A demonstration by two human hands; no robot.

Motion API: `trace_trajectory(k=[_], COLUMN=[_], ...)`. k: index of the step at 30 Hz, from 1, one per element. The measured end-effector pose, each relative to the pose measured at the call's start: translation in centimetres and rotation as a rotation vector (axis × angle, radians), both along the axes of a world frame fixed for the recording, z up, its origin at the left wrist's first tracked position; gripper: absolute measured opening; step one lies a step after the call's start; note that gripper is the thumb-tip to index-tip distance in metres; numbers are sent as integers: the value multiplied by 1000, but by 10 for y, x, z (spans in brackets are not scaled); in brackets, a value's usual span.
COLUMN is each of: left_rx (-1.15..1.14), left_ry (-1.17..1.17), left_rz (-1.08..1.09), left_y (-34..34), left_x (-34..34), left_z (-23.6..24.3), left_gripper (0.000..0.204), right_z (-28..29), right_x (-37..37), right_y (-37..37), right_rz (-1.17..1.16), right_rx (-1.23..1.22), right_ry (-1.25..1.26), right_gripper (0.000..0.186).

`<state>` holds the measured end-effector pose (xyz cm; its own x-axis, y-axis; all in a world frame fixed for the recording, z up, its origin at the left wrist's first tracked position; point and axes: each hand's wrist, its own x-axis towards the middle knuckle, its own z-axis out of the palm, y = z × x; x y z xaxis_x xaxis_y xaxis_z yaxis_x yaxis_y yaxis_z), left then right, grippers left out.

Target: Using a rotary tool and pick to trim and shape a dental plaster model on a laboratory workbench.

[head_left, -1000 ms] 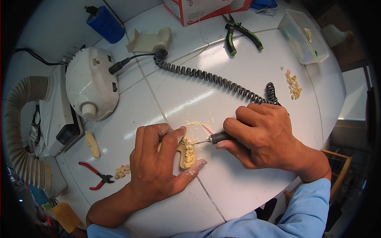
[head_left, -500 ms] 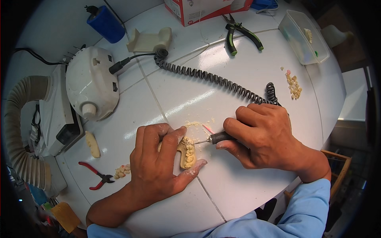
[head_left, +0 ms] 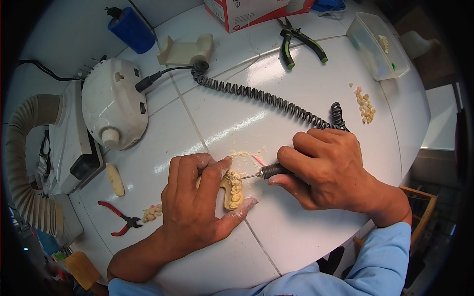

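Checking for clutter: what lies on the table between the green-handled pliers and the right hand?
In the head view, only the black coiled cord crosses between green-handled pliers and right hand.

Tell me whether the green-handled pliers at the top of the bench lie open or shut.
Open: the green-handled pliers lie flat on the white bench with their two handles spread apart.

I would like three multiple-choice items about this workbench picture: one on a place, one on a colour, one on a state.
1. Where do the red-handled pliers lie?
A. left of the left hand
B. inside the clear box
C. on the white motor unit

2. What colour are the handles of the far pliers?
A. red
B. green and black
C. blue

3. How is the dental cast held?
A. lying free
B. gripped in the left hand
C. clamped in pliers

Answers: 1 A, they lie near the table's left edge; 2 B, green with black; 3 B, fingers and thumb enclose it while the right hand applies the handpiece.
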<state>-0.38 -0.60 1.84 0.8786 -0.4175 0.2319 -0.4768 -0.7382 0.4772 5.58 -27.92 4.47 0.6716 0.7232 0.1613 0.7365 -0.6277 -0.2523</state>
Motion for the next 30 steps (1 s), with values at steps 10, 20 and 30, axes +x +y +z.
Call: trace_trajectory(k=[10, 20, 30], left_rx=[-4, -139, -351], left_ry=[3, -4, 71], left_rz=[3, 8, -39], left_y=[0, -1, 0], left_x=[1, 1, 7], left_z=[1, -7, -3], left_gripper=[74, 75, 67], right_z=[0, -2, -4], right_x=[1, 9, 9], right_y=[0, -4, 1], right_rz=[0, -171, -316], right_rx=[8, 23, 36], right_ry=[-7, 60, 70], right_gripper=[31, 38, 49])
